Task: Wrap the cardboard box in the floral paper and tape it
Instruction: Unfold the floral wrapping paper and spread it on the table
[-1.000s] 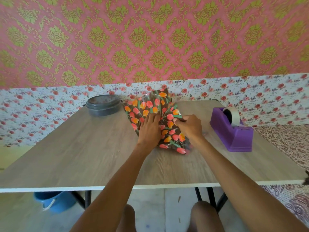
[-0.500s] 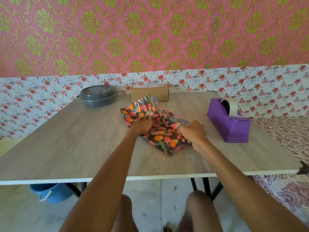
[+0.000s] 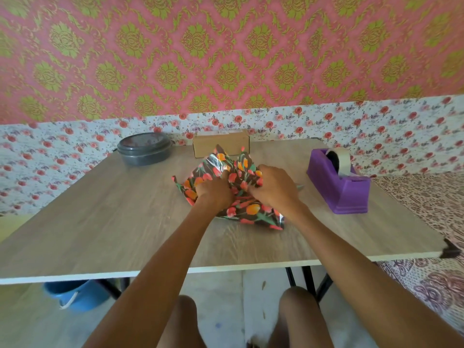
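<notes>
The floral paper (image 3: 251, 212), dark with orange and red tulips, lies folded and crumpled on the middle of the table. My left hand (image 3: 213, 190) and my right hand (image 3: 272, 185) sit close together on top of it, fingers curled into its folds. The cardboard box (image 3: 221, 146) stands bare at the table's far edge, just behind the paper and apart from both hands. A purple tape dispenser (image 3: 339, 183) with a roll of tape (image 3: 339, 158) stands to the right of my right hand.
A dark round lidded container (image 3: 144, 149) sits at the table's far left. The wooden table (image 3: 100, 222) ends in a white front edge. A blue bucket (image 3: 72, 295) stands on the floor under its left side. My knees show below.
The paper has come down from standing upright to lying lower on the table, which uncovered the cardboard box behind it. Both hands have drawn closer together on the paper.
</notes>
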Demonstrator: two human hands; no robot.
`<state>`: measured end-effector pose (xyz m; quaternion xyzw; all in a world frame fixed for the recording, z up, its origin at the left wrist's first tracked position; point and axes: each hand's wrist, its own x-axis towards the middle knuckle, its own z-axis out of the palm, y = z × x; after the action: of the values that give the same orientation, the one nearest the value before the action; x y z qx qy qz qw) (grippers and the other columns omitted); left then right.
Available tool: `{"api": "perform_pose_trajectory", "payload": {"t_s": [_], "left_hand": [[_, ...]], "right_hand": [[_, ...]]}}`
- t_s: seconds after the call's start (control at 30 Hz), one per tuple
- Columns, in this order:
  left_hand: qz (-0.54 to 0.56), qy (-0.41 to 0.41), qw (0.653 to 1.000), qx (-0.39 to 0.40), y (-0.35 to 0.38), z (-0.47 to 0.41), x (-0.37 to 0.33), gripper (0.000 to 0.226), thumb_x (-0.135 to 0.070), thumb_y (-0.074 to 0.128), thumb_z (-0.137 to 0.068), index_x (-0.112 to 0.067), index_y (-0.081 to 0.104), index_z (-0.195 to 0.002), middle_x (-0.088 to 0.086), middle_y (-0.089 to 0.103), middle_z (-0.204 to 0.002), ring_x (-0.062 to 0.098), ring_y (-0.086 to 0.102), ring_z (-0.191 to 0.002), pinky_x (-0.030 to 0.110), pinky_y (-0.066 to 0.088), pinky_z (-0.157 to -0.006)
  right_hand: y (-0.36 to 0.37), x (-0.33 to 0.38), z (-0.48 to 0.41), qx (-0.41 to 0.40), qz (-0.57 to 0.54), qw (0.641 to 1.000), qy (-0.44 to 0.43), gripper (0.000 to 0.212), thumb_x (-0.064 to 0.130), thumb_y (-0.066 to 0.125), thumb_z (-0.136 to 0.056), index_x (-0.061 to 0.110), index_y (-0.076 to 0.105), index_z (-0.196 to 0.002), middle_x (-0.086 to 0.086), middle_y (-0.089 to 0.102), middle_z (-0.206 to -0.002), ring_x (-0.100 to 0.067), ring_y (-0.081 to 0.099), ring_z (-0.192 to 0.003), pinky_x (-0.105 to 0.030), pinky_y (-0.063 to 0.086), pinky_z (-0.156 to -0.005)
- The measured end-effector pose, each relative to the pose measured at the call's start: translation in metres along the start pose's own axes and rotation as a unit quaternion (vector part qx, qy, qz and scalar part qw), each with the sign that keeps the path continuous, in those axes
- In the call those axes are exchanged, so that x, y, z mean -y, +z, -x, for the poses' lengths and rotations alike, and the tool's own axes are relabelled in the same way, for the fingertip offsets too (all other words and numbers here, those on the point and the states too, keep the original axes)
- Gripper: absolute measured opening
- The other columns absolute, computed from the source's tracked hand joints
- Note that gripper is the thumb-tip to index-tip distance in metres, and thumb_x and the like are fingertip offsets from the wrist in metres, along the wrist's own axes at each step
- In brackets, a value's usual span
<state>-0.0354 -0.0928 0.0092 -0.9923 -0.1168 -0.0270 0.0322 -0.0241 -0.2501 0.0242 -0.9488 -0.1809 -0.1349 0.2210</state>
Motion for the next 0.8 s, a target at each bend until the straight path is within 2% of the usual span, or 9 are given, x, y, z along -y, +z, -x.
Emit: {"api": "perform_pose_trajectory", "payload": {"t_s": [0.07, 0.13, 0.2, 0.27, 0.37, 0.47, 0.53, 0.63, 0.8], "left_hand": [[-0.027, 0.016, 0.999, -0.017, -0.002, 0.002, -0.002, 0.062, -0.036, 0.046, -0.099, -0.021, 0.018, -0.152, 0.012, 0.065, -0.116, 0.033, 0.061, -0.11, 0.037, 0.041, -0.077], [-0.028, 0.018, 0.999, -0.02, -0.005, 0.008, -0.002, 0.062, -0.034, 0.05, -0.098, -0.019, 0.02, -0.15, 0.012, 0.064, -0.12, 0.033, 0.06, -0.112, 0.036, 0.039, -0.077], [-0.049, 0.018, 0.998, -0.023, -0.007, 0.012, -0.003, 0.064, -0.034, 0.054, -0.095, -0.017, 0.024, -0.149, 0.012, 0.057, -0.13, 0.032, 0.055, -0.12, 0.039, 0.041, -0.087], [-0.102, 0.043, 0.992, -0.066, -0.005, 0.014, 0.0, 0.066, -0.036, 0.059, -0.091, -0.016, 0.03, -0.147, 0.011, 0.04, -0.145, 0.032, 0.043, -0.132, 0.046, 0.036, -0.104], [-0.11, 0.149, 0.975, -0.12, 0.005, 0.009, 0.008, 0.076, -0.038, 0.055, -0.091, -0.011, 0.021, -0.153, 0.01, 0.017, -0.159, 0.031, 0.025, -0.144, 0.049, 0.026, -0.115], [-0.021, 0.175, 0.984, 0.0, 0.015, 0.003, 0.014, 0.073, -0.041, 0.033, -0.101, -0.013, -0.006, -0.157, 0.006, -0.01, -0.164, 0.028, -0.003, -0.151, 0.05, 0.006, -0.12], [0.051, 0.153, 0.985, 0.068, 0.026, 0.0, 0.017, 0.068, -0.045, 0.021, -0.104, -0.018, -0.014, -0.155, 0.003, -0.018, -0.163, 0.025, -0.008, -0.151, 0.052, 0.0, -0.12], [0.093, 0.116, 0.984, 0.094, 0.039, -0.003, 0.021, 0.067, -0.051, 0.015, -0.103, -0.021, -0.014, -0.155, 0.0, -0.018, -0.162, 0.021, -0.01, -0.151, 0.054, -0.004, -0.12], [0.101, 0.085, 0.982, 0.133, 0.031, -0.003, 0.02, 0.072, -0.061, 0.011, -0.1, -0.02, -0.009, -0.156, 0.0, -0.015, -0.163, 0.023, -0.012, -0.151, 0.054, -0.007, -0.119]], "right_hand": [[-0.005, 0.007, -0.003, -0.041, 0.019, 0.999, -0.013, 0.027, 0.038, 0.063, -0.092, 0.015, 0.066, -0.106, -0.006, 0.069, -0.095, -0.028, 0.064, -0.094, -0.033, 0.046, -0.068], [-0.009, 0.01, -0.007, -0.069, 0.072, 0.995, -0.014, 0.02, 0.029, 0.056, -0.099, 0.013, 0.068, -0.099, -0.007, 0.069, -0.09, -0.03, 0.064, -0.091, -0.033, 0.037, -0.066], [-0.012, 0.009, -0.012, -0.075, 0.141, 0.987, -0.017, 0.012, 0.015, 0.059, -0.096, 0.014, 0.07, -0.098, -0.006, 0.07, -0.089, -0.029, 0.066, -0.09, -0.034, 0.038, -0.071], [-0.014, 0.01, -0.017, -0.064, 0.193, 0.979, -0.02, 0.016, 0.004, 0.064, -0.088, 0.014, 0.071, -0.098, -0.005, 0.07, -0.091, -0.027, 0.066, -0.093, -0.036, 0.043, -0.08], [-0.019, 0.004, -0.026, -0.022, 0.183, 0.983, -0.021, 0.026, -0.004, 0.062, -0.086, 0.009, 0.069, -0.108, -0.01, 0.067, -0.102, -0.031, 0.066, -0.097, -0.038, 0.046, -0.08], [-0.014, 0.0, -0.034, -0.004, 0.063, 0.996, 0.056, 0.021, 0.003, 0.059, -0.092, 0.004, 0.064, -0.112, -0.015, 0.063, -0.107, -0.034, 0.064, -0.097, -0.034, 0.046, -0.07], [-0.004, 0.003, -0.034, -0.025, -0.019, 0.994, 0.102, 0.017, 0.013, 0.056, -0.095, 0.004, 0.066, -0.105, -0.016, 0.066, -0.104, -0.033, 0.065, -0.091, -0.032, 0.048, -0.068], [0.008, 0.006, -0.031, -0.056, -0.064, 0.987, 0.138, 0.019, 0.015, 0.054, -0.095, 0.005, 0.07, -0.099, -0.017, 0.069, -0.1, -0.034, 0.067, -0.089, -0.034, 0.052, -0.069], [0.016, 0.002, -0.023, -0.098, -0.067, 0.975, 0.189, 0.025, 0.02, 0.053, -0.098, 0.005, 0.071, -0.108, -0.017, 0.067, -0.112, -0.035, 0.064, -0.102, -0.034, 0.043, -0.072]]}}
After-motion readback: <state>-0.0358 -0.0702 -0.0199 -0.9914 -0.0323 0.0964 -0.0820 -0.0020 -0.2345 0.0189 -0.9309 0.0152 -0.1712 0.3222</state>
